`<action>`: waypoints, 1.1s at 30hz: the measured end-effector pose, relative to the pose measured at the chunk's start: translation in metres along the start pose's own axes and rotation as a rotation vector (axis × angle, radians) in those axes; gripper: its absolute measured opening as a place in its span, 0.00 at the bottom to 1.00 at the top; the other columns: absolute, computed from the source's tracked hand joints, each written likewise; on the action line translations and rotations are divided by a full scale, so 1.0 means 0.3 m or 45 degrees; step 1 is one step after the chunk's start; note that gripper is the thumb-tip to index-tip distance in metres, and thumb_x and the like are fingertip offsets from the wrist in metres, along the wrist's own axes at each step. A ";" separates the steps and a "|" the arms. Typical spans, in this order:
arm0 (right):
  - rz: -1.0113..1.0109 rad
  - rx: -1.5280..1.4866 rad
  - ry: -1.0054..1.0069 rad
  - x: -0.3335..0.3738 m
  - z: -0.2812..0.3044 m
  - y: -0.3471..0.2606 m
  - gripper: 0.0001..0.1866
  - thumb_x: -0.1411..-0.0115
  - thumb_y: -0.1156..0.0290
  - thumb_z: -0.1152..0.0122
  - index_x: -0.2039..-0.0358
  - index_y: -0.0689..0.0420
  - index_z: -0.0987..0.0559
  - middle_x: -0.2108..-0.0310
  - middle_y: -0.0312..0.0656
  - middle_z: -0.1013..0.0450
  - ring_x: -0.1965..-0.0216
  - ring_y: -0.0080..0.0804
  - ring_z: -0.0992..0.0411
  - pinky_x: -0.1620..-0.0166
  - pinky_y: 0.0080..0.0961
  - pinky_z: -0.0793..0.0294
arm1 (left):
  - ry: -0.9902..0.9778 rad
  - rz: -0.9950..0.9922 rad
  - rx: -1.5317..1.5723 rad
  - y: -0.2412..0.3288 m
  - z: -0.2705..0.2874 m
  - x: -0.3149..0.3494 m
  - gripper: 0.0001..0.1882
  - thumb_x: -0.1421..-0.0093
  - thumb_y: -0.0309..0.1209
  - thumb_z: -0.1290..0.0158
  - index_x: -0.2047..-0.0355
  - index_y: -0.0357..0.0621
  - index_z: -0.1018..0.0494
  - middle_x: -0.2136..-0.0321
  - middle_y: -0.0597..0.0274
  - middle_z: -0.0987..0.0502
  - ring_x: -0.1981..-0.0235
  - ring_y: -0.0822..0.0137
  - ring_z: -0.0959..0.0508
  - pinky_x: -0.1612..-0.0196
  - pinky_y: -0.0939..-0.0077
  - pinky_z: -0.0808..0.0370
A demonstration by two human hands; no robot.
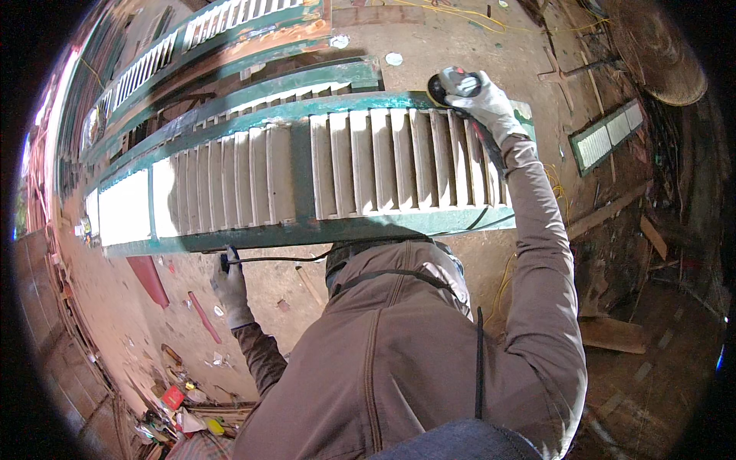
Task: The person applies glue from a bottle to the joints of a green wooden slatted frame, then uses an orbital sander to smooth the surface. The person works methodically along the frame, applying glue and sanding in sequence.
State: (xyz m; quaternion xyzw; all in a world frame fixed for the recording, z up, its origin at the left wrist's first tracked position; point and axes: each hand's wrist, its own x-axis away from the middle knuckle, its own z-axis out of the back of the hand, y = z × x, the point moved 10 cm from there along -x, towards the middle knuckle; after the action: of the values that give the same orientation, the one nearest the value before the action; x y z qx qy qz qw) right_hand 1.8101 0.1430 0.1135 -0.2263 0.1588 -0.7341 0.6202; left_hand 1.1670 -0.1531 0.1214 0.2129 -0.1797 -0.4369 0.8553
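Note:
A long louvred shutter (303, 172) with a green frame and pale slats lies across in front of me. My right hand (487, 106), in a light glove, is closed around an angle grinder (458, 77). The grinder's dark round disc sits at the shutter's far rail, towards its right end; whether it touches the wood I cannot make out. A black cord (287, 259) runs along the near side of the shutter. My left hand (232, 291), gloved with dark fingertips, pinches this cord just below the near rail.
More green louvred shutters (253, 27) lie beyond this one. A small shutter panel (607, 138) rests at the right, near wooden boards (613, 335). Yellow cable (491, 17) trails over the ground. Reddish strips (204, 317) and a littered heap (175, 397) lie at lower left.

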 end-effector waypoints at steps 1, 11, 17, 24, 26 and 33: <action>0.000 0.009 0.043 -0.001 0.020 0.042 0.45 0.59 0.39 0.20 0.48 0.57 0.23 0.52 0.54 0.20 0.48 0.53 0.21 0.45 0.40 0.23 | -0.003 -0.005 -0.007 0.000 -0.006 -0.002 0.21 0.28 0.45 0.47 0.67 0.38 0.26 0.78 0.68 0.29 0.75 0.74 0.32 0.71 0.73 0.34; -0.203 0.083 0.135 0.000 0.126 0.344 0.49 0.58 0.37 0.21 0.42 0.56 0.25 0.49 0.53 0.20 0.44 0.47 0.22 0.43 0.36 0.24 | 0.035 -0.070 0.031 0.041 -0.039 0.001 0.22 0.29 0.45 0.45 0.71 0.39 0.29 0.82 0.61 0.31 0.79 0.71 0.34 0.73 0.69 0.34; -0.218 0.023 0.157 0.001 0.158 0.401 0.46 0.57 0.38 0.21 0.44 0.56 0.24 0.51 0.51 0.19 0.47 0.47 0.21 0.45 0.37 0.23 | 0.024 -0.079 -0.008 0.040 -0.045 -0.014 0.23 0.29 0.47 0.46 0.72 0.40 0.29 0.81 0.63 0.31 0.79 0.70 0.32 0.72 0.69 0.34; -0.316 -0.011 0.213 0.043 0.243 0.506 0.41 0.56 0.42 0.19 0.48 0.56 0.23 0.53 0.49 0.19 0.50 0.46 0.20 0.47 0.37 0.22 | -0.017 -0.033 -0.054 0.033 -0.055 -0.003 0.23 0.28 0.48 0.47 0.72 0.42 0.27 0.81 0.67 0.30 0.77 0.73 0.31 0.71 0.71 0.34; -0.332 -0.031 0.214 0.046 0.239 0.529 0.41 0.56 0.42 0.19 0.48 0.56 0.23 0.54 0.49 0.19 0.51 0.46 0.20 0.47 0.37 0.22 | -0.007 -0.047 -0.047 0.022 -0.060 -0.008 0.23 0.29 0.48 0.47 0.72 0.41 0.28 0.82 0.65 0.30 0.78 0.72 0.32 0.71 0.70 0.34; -0.391 -0.003 0.272 0.053 0.269 0.578 0.41 0.56 0.41 0.20 0.49 0.56 0.23 0.54 0.50 0.19 0.51 0.47 0.20 0.47 0.38 0.22 | 0.039 -0.043 -0.031 0.019 -0.047 -0.011 0.23 0.29 0.48 0.46 0.73 0.40 0.30 0.82 0.63 0.32 0.79 0.70 0.34 0.72 0.68 0.35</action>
State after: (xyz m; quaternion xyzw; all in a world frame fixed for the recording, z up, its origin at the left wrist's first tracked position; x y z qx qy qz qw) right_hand 1.9961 0.1000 0.0948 -0.1695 0.1882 -0.8397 0.4803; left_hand 1.1759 -0.1444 0.1120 0.2123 -0.1577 -0.4502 0.8529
